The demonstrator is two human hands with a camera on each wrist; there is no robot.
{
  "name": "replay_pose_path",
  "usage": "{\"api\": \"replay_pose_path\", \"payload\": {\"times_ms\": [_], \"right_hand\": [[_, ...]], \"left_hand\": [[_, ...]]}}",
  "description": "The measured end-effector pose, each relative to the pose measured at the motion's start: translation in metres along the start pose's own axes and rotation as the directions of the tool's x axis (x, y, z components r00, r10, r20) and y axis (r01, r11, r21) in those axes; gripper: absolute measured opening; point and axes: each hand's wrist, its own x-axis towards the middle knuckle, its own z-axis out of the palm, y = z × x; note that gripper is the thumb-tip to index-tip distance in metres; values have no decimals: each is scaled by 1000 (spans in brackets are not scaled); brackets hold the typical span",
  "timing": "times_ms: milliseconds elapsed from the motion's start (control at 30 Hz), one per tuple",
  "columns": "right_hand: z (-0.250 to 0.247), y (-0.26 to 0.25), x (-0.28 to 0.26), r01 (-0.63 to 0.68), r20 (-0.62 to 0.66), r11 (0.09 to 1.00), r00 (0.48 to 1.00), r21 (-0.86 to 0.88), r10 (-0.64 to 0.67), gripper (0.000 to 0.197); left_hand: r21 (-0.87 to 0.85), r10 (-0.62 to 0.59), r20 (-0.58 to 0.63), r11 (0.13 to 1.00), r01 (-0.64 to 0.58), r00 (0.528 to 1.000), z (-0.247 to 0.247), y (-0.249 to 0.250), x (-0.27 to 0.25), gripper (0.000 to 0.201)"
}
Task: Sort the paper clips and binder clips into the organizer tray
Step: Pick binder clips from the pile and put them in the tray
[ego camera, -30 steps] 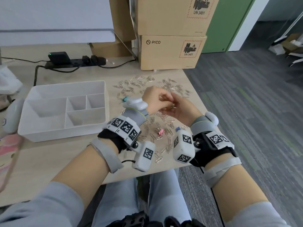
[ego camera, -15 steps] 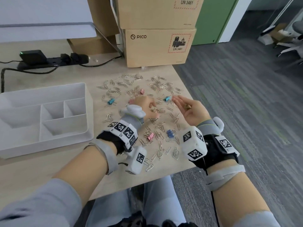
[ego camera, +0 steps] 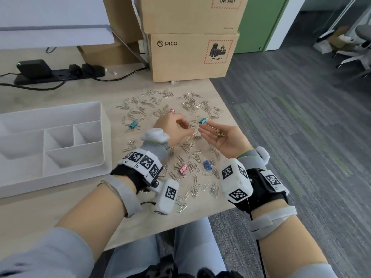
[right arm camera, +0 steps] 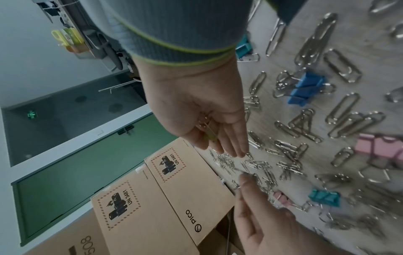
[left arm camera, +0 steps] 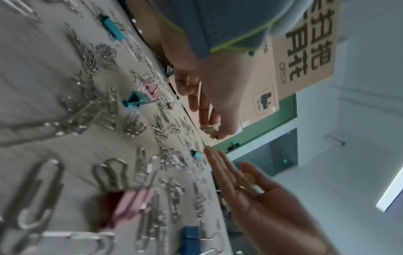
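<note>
Light wood counter (ego camera: 60, 207) is sitting over grey carpet (ego camera: 301, 137), with cardboard boxes (ego camera: 192, 57) and a power strip (ego camera: 50, 74) behind the white organizer tray (ego camera: 104, 137). Tray compartments are showing nothing inside. Paper clips (ego camera: 192, 155) and coloured binder clips (ego camera: 183, 168) are lying scattered right of the tray. Left hand (ego camera: 172, 129) is pinching a paper clip; right hand (ego camera: 224, 140) is lying palm-up, fingers spread, cradling a few clips (ego camera: 220, 134).
</note>
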Motion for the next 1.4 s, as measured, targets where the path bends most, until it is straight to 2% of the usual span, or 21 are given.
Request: {"api": "replay_pose_path", "payload": {"times_ms": [100, 267, 400, 500, 567, 667, 833, 933, 1067, 1200, 1300, 1400], "right_hand": [[6, 6, 0, -71, 61, 997, 996, -6, 71, 27], [12, 10, 0, -127, 194, 992, 974, 26, 119, 38], [11, 10, -6, -72, 87, 996, 994, 61, 66, 44], [3, 6, -9, -21, -18, 998, 1000, 54, 22, 30], [-5, 3, -13, -2, -48, 998, 999, 64, 5, 31], [-17, 0, -21, 16, -53, 996, 999, 90, -11, 34], [-32, 2, -34, 34, -102, 997, 994, 69, -27, 34], [-42, 3, -46, 46, -133, 996, 991, 74, -36, 34], [-48, 5, -53, 41, -158, 996, 987, 78, -28, 33], [-52, 8, -62, 46, -181, 995, 983, 86, -30, 26], [-53, 11, -68, 43, -194, 997, 981, 71, -28, 15], [-49, 13, -70, 11, -152, 1000, 988, 24, -7, 16]], "left_hand": [[-144, 93, -41, 985, -98, 995, -6, 6, -4, 21], [-149, 208, 29, 968, -201, 978, -10, 13, -8, 23], [-189, 211, 39, 961, -200, 977, -9, 14, -8, 28], [-205, 203, 50, 960, -189, 978, -10, 15, -11, 28], [-167, 184, 175, 974, -155, 967, -5, 14, -16, 31], [-35, 140, 357, 990, -137, 924, 8, 15, -25, 34], [177, 136, 436, 956, -232, 890, 31, 24, -37, 50], [205, 140, 446, 946, -253, 884, 39, 28, -44, 47], [203, 110, 432, 955, -215, 895, 41, 31, -52, 29], [251, 115, 425, 938, -239, 898, 42, 35, -59, 20], [240, 119, 371, 946, -219, 921, 39, 37, -64, 16], [195, 138, 276, 961, -196, 951, 26, 34, -71, 13]]}}
